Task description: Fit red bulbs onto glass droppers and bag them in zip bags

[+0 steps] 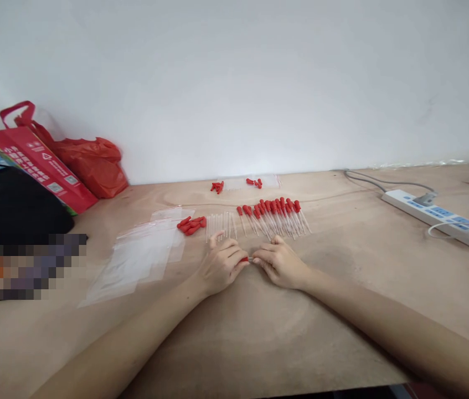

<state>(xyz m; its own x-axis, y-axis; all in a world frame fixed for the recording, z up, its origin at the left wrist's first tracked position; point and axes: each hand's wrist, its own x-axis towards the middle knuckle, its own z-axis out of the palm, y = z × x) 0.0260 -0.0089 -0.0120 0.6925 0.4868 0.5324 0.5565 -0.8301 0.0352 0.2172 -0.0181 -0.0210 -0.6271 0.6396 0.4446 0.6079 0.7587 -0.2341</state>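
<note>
At the table's middle my left hand [225, 265] pinches a red rubber bulb [244, 259]. Facing it, my right hand [279, 262] has its fingers closed on a thin clear tube [251, 259], whose short visible stretch meets the bulb between the hands. Just beyond my hands lie several loose clear tubes [220, 223], with a pile of red bulbs [191, 225] to their left. On the right, a row of tubes with red bulbs on their ends [278, 213] is spread out.
Clear zip bags [138, 257] lie left of my left hand. Small red bulbs [217, 187] sit near the wall. A white power strip [437, 213] with cables is at the right. Red bags [88, 163] and a black bag [20, 208] stand at the left.
</note>
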